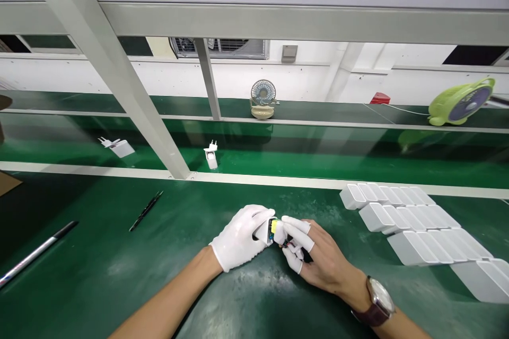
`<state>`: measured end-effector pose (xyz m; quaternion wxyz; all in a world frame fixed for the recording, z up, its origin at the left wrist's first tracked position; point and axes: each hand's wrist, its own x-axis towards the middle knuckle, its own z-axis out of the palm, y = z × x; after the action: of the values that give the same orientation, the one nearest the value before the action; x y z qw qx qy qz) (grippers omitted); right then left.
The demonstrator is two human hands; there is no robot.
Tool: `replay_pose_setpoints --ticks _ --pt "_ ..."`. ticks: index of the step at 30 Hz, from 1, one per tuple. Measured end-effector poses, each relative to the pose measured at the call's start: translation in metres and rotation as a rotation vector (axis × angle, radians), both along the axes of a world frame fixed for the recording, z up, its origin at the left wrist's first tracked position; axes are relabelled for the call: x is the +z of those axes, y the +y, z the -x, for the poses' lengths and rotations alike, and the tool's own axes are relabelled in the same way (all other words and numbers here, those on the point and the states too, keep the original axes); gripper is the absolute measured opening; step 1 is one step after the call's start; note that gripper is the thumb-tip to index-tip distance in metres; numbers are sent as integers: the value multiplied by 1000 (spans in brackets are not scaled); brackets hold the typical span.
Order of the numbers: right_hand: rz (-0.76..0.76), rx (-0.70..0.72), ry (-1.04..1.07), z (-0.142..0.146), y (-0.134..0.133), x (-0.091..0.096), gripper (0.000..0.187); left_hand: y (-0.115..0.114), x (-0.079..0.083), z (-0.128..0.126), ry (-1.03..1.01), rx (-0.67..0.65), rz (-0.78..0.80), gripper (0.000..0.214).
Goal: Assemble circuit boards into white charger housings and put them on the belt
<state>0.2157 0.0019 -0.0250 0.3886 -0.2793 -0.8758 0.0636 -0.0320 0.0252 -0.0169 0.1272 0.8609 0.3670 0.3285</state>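
My left hand (pixel 240 238), in a white glove, is closed around a small white charger housing (pixel 265 230) with a yellow part showing at its open end. My right hand (pixel 314 254) wears white finger cots and a wristwatch. Its fingers pinch the inner part with red and black wires at the housing's open end. Both hands meet just above the green table mat, near its middle.
Rows of white charger housings (pixel 413 228) lie at the right. Two white plug chargers (pixel 210 156) (pixel 117 145) rest on the green conveyor behind. A black pen (pixel 146 210) and a metal rod (pixel 35 254) lie left. Two fans (pixel 263 98) (pixel 463 101) stand beyond; a grey frame post (pixel 119 79) slants down.
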Motion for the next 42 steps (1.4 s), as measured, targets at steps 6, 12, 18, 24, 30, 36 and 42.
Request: replay_pose_setpoints --ticks 6,12,18,24,30,36,42 --pt "-7 -4 2 1 -1 3 76 0 -1 0 4 2 9 58" --pt "-17 2 9 2 -1 3 75 1 -2 -1 -10 -9 -13 61" --pt "-1 25 23 1 1 -1 73 1 -2 0 -25 -18 -45 61" --pt "21 25 19 0 0 -2 75 2 -1 -1 -25 -22 -53 61" --pt "41 23 28 0 1 -2 74 2 -1 -1 -37 -24 -36 60" --pt "34 26 28 0 2 1 74 2 -8 1 -59 -39 22 58" --pt "40 26 44 -1 3 2 74 3 -12 1 -70 -38 69 57"
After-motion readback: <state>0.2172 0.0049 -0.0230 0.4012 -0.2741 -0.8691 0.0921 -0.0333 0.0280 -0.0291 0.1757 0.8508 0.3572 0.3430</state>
